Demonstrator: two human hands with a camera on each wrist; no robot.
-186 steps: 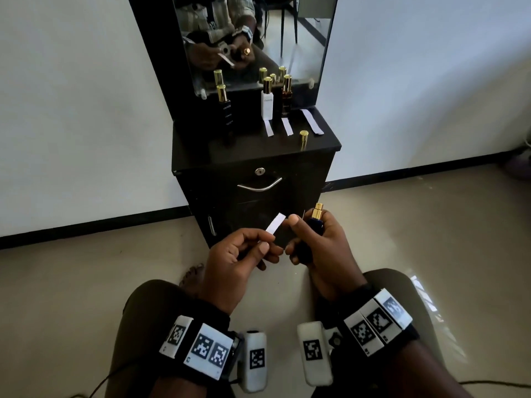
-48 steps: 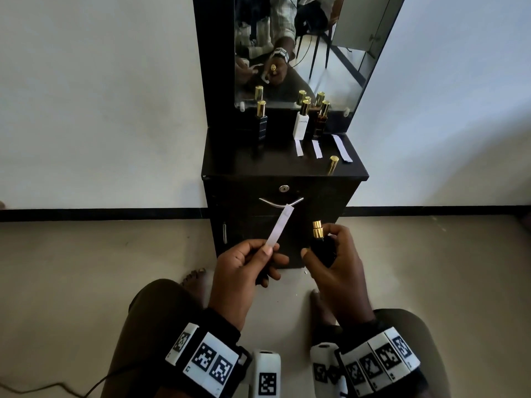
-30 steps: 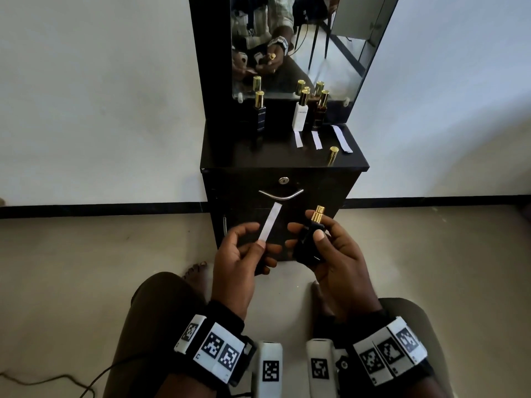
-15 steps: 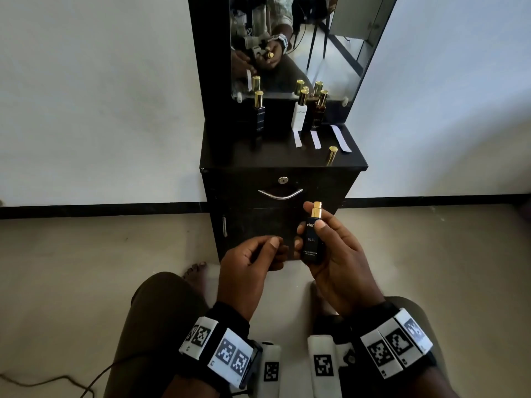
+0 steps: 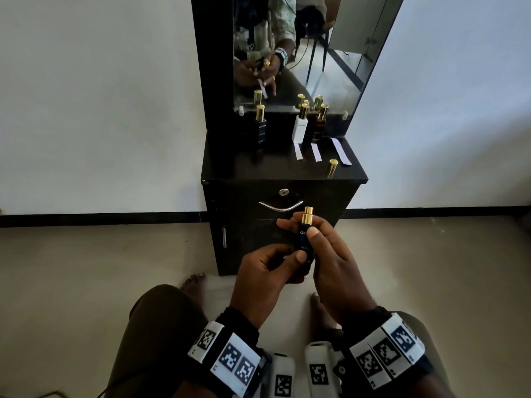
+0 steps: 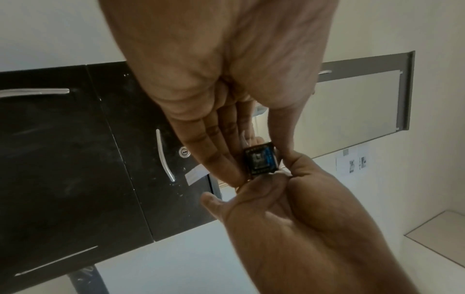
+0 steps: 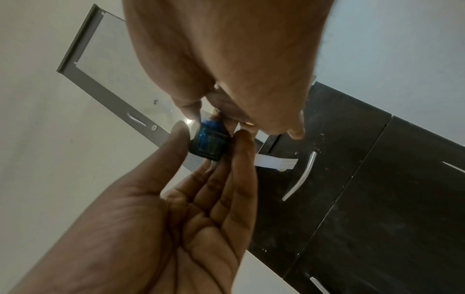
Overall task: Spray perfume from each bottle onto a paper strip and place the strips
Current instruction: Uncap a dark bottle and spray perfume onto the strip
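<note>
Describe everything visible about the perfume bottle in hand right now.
The perfume bottle is small, square-based, dark blue-black, glass by its look, with pale lettering and a gold spray top, uncapped. It stands upright in front of the black cabinet. The right hand grips it between thumb and fingers; the left hand touches its lower part while holding a paper strip.

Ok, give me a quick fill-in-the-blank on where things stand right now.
1. The right hand grips a dark bottle whose cap is ____.
2. The left hand pinches a paper ____.
3. ____ strips lie on the cabinet top.
4. The loose gold cap stands near its front ____ corner.
Missing: off; strip; three; right.
</note>
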